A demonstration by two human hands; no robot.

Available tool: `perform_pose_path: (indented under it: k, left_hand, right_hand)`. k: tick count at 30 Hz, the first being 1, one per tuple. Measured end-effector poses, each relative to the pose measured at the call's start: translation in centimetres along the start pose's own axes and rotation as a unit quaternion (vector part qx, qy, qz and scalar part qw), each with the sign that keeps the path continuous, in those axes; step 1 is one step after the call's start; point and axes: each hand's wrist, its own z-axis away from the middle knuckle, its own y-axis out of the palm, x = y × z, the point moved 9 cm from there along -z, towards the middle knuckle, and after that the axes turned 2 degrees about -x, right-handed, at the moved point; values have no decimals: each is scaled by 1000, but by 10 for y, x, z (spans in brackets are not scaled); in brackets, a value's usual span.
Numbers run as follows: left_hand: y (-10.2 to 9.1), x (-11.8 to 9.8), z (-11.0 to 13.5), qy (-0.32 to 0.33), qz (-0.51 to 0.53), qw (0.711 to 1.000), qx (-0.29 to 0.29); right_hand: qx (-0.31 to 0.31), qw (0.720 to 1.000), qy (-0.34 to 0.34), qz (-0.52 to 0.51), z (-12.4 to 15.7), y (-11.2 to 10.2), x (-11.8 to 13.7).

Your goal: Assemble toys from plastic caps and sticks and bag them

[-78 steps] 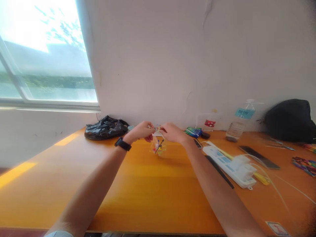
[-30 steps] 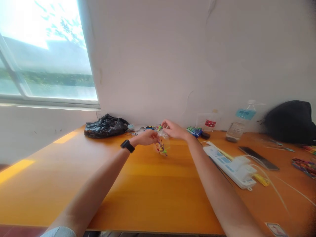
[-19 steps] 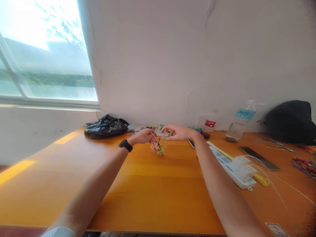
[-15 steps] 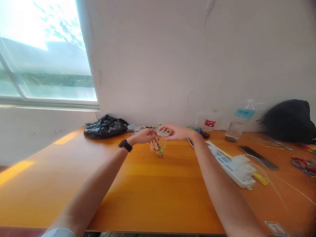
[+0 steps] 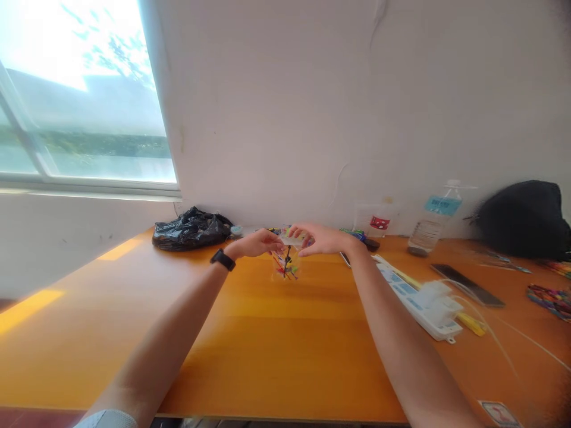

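Over the far middle of the table hangs a small clear plastic bag [image 5: 285, 270] with thin multicoloured pieces in it, among them red, yellow, blue and black ones. My left hand [image 5: 257, 242], with a black watch [image 5: 223, 259] on the wrist, pinches the bag's upper left edge. On the other side my right hand [image 5: 325, 239] curls its fingers round the upper right edge, thumb below. Between the hands the top of the bag looks whitish and stretched. The exact fingertip contact is small and blurred.
A black plastic bag [image 5: 193, 229] lies at the back left by the window. To the right are a white power strip [image 5: 408, 297] with plugs and cables, a dark phone [image 5: 467, 285], a water bottle [image 5: 428, 226] and a black bag [image 5: 521, 219]. Small items line the wall.
My left hand has shifted slightly left, and its fingers have moved at the bag's edge. The pieces inside have swung, and a black one now shows in front. My right hand barely moved.
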Motion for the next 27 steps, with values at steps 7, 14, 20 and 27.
perform_pose_path:
  k: [7, 14, 20, 27]
  left_hand:
    - [-14, 6, 5, -24, -6, 999, -35]
    - [-31, 1, 10, -47, -14, 996, -76]
    - [-39, -8, 15, -57, -71, 992, -84]
    - [-31, -13, 14, -50, -63, 995, -57]
  right_hand:
    - [-11, 999, -11, 29, -16, 9, -20]
    - [-25, 999, -17, -27, -28, 18, -38]
    - [-51, 989, -46, -131, -19, 7, -32]
    - [-49, 990, -10, -135, -16, 3, -35]
